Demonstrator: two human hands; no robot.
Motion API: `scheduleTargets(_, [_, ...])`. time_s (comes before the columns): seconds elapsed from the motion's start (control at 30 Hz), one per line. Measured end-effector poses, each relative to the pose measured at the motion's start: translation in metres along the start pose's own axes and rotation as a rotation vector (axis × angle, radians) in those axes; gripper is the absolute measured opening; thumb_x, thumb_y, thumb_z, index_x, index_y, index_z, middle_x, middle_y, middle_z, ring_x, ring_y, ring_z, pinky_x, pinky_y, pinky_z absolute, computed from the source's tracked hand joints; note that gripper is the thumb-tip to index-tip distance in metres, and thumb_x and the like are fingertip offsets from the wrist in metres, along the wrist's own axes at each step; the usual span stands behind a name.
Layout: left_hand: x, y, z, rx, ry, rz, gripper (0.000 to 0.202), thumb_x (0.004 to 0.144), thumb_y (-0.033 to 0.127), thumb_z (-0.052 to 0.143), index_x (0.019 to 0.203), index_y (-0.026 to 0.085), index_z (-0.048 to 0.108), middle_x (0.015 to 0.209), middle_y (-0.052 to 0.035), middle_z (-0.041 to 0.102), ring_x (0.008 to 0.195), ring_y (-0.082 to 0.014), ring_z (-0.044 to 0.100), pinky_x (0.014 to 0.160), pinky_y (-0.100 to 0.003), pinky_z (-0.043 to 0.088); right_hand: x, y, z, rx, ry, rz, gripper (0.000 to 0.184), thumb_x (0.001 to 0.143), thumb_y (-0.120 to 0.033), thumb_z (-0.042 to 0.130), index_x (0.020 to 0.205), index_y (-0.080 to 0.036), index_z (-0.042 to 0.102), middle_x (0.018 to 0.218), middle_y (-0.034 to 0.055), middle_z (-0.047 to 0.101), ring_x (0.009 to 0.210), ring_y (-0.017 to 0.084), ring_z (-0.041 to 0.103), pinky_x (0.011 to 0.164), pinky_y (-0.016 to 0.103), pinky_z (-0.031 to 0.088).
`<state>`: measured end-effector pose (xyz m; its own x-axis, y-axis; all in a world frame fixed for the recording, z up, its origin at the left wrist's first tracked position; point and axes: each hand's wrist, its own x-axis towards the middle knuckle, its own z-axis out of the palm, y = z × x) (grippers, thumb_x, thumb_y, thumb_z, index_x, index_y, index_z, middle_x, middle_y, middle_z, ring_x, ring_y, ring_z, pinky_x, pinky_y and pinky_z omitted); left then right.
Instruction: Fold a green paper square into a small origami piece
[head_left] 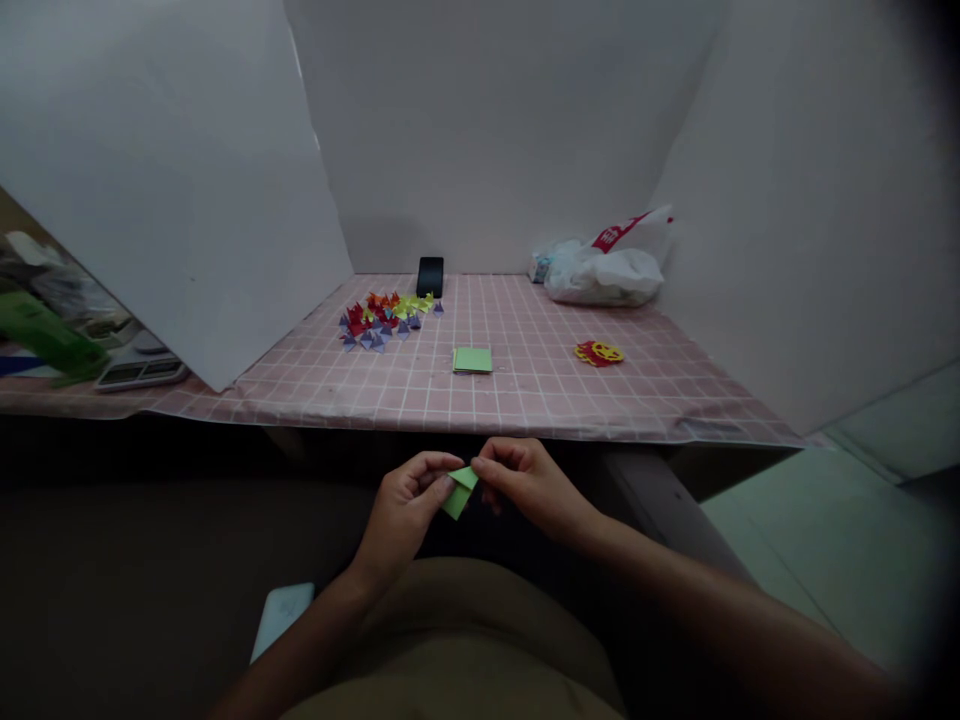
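Between my two hands, over my lap and below the table's front edge, is a small piece of green paper [459,494] with a folded flap at its top. My left hand [411,498] pinches its left side between thumb and fingers. At its upper right corner, my right hand [527,482] grips the paper with thumb and forefinger. A stack of square paper sheets [472,361], green on top, lies on the table just beyond my hands. Farther left sits a cluster of small folded paper pieces [379,322] in red, orange, yellow and purple.
A pink checked cloth [517,400] covers the table, with white panels around it. A black phone [430,277] and a white plastic bag [607,272] stand at the back. Red and yellow cut-outs [598,353] lie right. A scale [142,372] is left; a white device [283,615] lies beside me.
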<state>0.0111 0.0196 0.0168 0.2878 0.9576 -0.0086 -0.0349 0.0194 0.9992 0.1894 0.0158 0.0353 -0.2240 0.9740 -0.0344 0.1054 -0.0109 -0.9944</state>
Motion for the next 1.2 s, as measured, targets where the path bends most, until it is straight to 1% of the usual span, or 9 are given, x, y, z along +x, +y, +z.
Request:
scheduleTargets(0.07, [-0.0009,-0.0016,0.0001,-0.061,-0.001,-0.016,0.017,0.081,0.028,0.067,0.095,0.017,0.068,0.079,-0.0017,0.069,0.070,-0.0137,0.061,0.066,-0.024,0.046,0.0001,0.0002,0.0002,-0.015,0.009,-0.009,0.027,0.083,-0.035,0.059,0.065,-0.017,0.055,0.051,-0.0033,0.054,0.044,0.008,0.047,0.045,0.021,0.037])
scheduleTargets(0.2, [-0.0020,-0.0040,-0.0001,-0.121,-0.007,-0.042,0.013,0.083,0.027,0.064,0.092,0.017,0.066,0.073,-0.0003,0.068,0.066,-0.0121,0.060,0.063,-0.022,0.045,-0.0006,-0.0005,0.0010,-0.040,0.017,-0.012,0.027,0.083,-0.035,0.058,0.064,-0.016,0.055,0.051,-0.0028,0.054,0.043,0.008,0.047,0.045,0.021,0.036])
scheduleTargets(0.37, [-0.0020,-0.0082,0.0001,-0.186,-0.021,-0.069,0.015,0.088,0.031,0.060,0.095,0.018,0.063,0.071,-0.0008,0.068,0.064,-0.0117,0.059,0.062,-0.022,0.044,-0.0012,0.0001,0.0015,-0.056,0.033,-0.024,0.027,0.084,-0.034,0.058,0.064,-0.017,0.055,0.050,-0.0032,0.054,0.043,0.008,0.046,0.045,0.021,0.035])
scheduleTargets(0.57, [-0.0016,-0.0096,0.0011,-0.198,-0.005,-0.071,0.023,0.086,0.036,0.063,0.100,0.018,0.062,0.074,-0.0007,0.065,0.064,-0.0113,0.059,0.059,-0.021,0.043,-0.0013,0.0014,0.0023,0.015,0.013,-0.012,0.027,0.083,-0.036,0.059,0.065,-0.017,0.054,0.052,-0.0034,0.054,0.044,0.008,0.048,0.045,0.021,0.038])
scheduleTargets(0.73, [-0.0017,-0.0066,0.0023,-0.170,0.011,-0.053,0.024,0.081,0.034,0.069,0.097,0.018,0.062,0.068,0.0027,0.059,0.061,-0.0092,0.054,0.058,-0.020,0.042,-0.0020,0.0033,0.0034,0.011,0.007,-0.017,0.028,0.083,-0.036,0.060,0.064,-0.017,0.054,0.050,-0.0038,0.053,0.043,0.008,0.046,0.044,0.021,0.036])
scheduleTargets(0.8, [-0.0017,-0.0063,0.0027,-0.182,0.014,-0.036,0.022,0.081,0.032,0.069,0.096,0.018,0.061,0.066,0.0038,0.057,0.059,-0.0086,0.053,0.057,-0.019,0.041,-0.0021,0.0047,0.0034,0.032,-0.006,-0.004,0.028,0.083,-0.037,0.060,0.064,-0.017,0.054,0.050,-0.0037,0.054,0.042,0.008,0.046,0.044,0.021,0.036])
scheduleTargets(0.97, [-0.0013,-0.0076,0.0030,-0.265,-0.001,-0.026,0.021,0.081,0.030,0.068,0.096,0.019,0.058,0.062,0.0057,0.054,0.053,-0.0087,0.053,0.053,-0.020,0.041,-0.0028,0.0037,0.0014,0.151,-0.076,0.037,0.032,0.083,-0.042,0.060,0.065,-0.017,0.056,0.052,-0.0028,0.056,0.043,0.009,0.049,0.046,0.022,0.041])
scheduleTargets(1.1, [-0.0015,-0.0093,0.0023,-0.274,-0.025,-0.012,0.020,0.082,0.030,0.067,0.096,0.019,0.057,0.061,0.0062,0.052,0.052,-0.0082,0.052,0.053,-0.020,0.042,-0.0032,0.0004,-0.0017,0.130,-0.131,-0.002,0.036,0.086,-0.046,0.058,0.067,-0.016,0.058,0.052,-0.0021,0.057,0.045,0.009,0.051,0.048,0.022,0.042])
scheduleTargets(1.2, [-0.0025,-0.0105,0.0019,-0.244,-0.047,-0.010,0.020,0.083,0.031,0.066,0.097,0.019,0.056,0.063,0.0055,0.053,0.054,-0.0085,0.053,0.053,-0.020,0.042,-0.0029,0.0013,-0.0015,0.136,-0.176,0.021,0.035,0.085,-0.046,0.060,0.069,-0.015,0.059,0.053,-0.0023,0.057,0.045,0.009,0.051,0.048,0.022,0.042])
